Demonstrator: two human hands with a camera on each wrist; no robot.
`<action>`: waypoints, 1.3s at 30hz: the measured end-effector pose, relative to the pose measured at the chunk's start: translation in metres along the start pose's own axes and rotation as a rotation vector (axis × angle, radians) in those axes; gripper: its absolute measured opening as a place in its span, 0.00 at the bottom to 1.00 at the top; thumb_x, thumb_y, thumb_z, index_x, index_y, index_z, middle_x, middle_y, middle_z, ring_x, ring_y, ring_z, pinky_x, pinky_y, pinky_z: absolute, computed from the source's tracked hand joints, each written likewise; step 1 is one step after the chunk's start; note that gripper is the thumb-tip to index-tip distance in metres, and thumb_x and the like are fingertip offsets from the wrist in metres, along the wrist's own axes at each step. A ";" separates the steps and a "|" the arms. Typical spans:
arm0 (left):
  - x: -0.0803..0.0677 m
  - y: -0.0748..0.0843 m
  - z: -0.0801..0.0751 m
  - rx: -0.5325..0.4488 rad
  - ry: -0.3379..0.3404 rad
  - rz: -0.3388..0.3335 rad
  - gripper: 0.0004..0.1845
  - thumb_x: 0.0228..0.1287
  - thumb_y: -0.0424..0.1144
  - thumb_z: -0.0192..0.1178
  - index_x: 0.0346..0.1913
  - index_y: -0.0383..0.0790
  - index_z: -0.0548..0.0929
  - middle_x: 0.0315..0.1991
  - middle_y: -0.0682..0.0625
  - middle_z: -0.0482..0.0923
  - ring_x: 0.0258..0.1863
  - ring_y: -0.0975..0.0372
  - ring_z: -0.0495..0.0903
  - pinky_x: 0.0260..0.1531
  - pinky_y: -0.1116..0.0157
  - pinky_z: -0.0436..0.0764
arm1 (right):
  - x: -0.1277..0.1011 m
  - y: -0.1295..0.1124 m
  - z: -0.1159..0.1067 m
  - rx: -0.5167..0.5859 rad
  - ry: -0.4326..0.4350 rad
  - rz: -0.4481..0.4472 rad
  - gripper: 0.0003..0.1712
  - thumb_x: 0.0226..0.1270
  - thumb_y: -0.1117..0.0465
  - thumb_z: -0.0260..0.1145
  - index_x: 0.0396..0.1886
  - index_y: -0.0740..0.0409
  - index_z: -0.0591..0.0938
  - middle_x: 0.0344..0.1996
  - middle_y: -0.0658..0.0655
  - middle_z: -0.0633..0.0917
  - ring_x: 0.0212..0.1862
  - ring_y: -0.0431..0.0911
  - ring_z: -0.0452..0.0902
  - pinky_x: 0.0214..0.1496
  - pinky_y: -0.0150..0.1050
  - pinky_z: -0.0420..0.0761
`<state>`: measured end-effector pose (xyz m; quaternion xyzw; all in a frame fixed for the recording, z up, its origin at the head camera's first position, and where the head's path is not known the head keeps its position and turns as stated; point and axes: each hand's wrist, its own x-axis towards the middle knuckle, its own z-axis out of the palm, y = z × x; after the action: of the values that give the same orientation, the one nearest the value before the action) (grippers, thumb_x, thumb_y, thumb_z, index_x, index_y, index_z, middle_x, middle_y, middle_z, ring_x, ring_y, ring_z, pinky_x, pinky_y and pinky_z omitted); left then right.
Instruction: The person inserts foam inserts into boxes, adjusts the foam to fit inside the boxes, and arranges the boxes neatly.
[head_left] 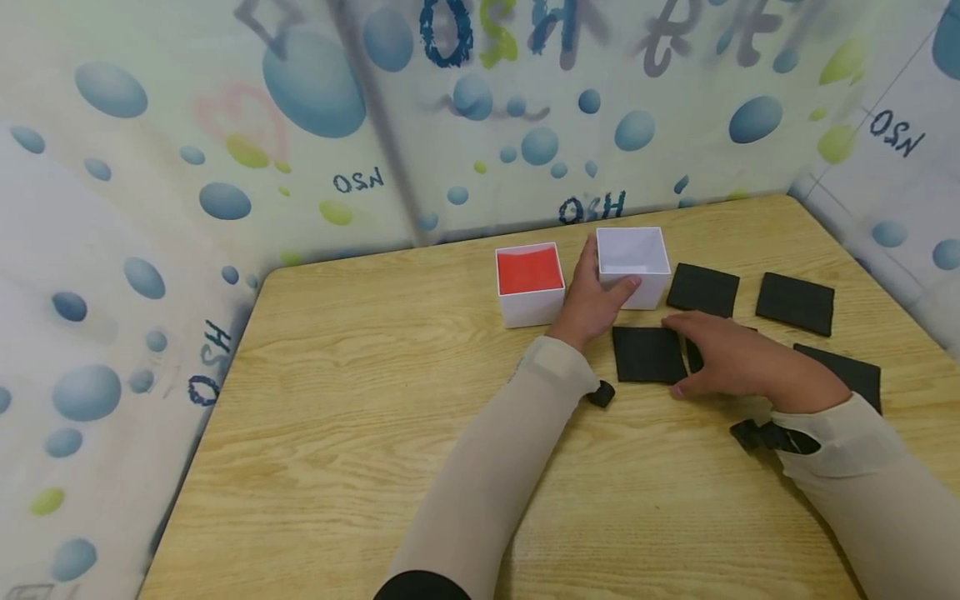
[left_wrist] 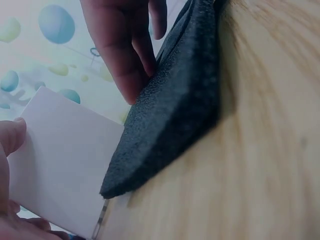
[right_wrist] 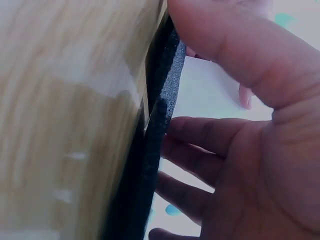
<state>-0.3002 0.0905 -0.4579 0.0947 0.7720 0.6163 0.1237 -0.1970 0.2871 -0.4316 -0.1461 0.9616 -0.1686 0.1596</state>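
Note:
My left hand [head_left: 588,302] grips a white open-topped box [head_left: 647,292], with the thumb at its near side and the fingers along its left side. Inside, the box shows bare white walls. To the right, my right hand [head_left: 738,358] is spread over a row of black foam squares, thumb toward me and fingers farther off. One foam square [head_left: 694,358] lies partly hidden beneath it, and another foam square [head_left: 648,355] lies just left of its fingertips. In the right wrist view, the straight fingers [right_wrist: 200,135] reach the foam's dark edge [right_wrist: 160,110].
Left of my left hand stands a second white box [head_left: 531,310] with a red piece [head_left: 529,271] inside. More black foam squares lie behind and right of my right hand, including one far-right square [head_left: 797,303]. A patterned curtain [head_left: 480,183] borders the wooden table [head_left: 360,417].

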 end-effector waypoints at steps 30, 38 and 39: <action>0.001 -0.001 0.001 0.053 0.012 -0.028 0.52 0.72 0.53 0.69 0.85 0.69 0.43 0.83 0.63 0.55 0.78 0.59 0.63 0.80 0.48 0.62 | 0.000 0.001 0.000 0.052 0.037 -0.009 0.56 0.52 0.46 0.86 0.71 0.72 0.70 0.68 0.76 0.71 0.67 0.69 0.72 0.66 0.67 0.75; 0.001 -0.001 0.002 0.024 0.013 -0.024 0.52 0.71 0.52 0.69 0.86 0.69 0.43 0.82 0.61 0.58 0.76 0.58 0.66 0.79 0.48 0.64 | -0.009 0.007 -0.013 0.138 0.038 0.027 0.58 0.55 0.48 0.84 0.74 0.72 0.63 0.71 0.77 0.68 0.71 0.71 0.67 0.69 0.70 0.71; 0.001 -0.001 0.002 0.022 0.013 -0.028 0.52 0.71 0.53 0.69 0.85 0.69 0.43 0.82 0.62 0.58 0.75 0.58 0.66 0.79 0.48 0.64 | -0.010 0.008 -0.015 0.151 0.036 0.031 0.58 0.56 0.48 0.84 0.75 0.72 0.62 0.72 0.77 0.68 0.72 0.72 0.66 0.69 0.70 0.70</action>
<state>-0.3006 0.0923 -0.4595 0.0810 0.7807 0.6066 0.1263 -0.1953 0.3017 -0.4182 -0.1158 0.9511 -0.2405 0.1555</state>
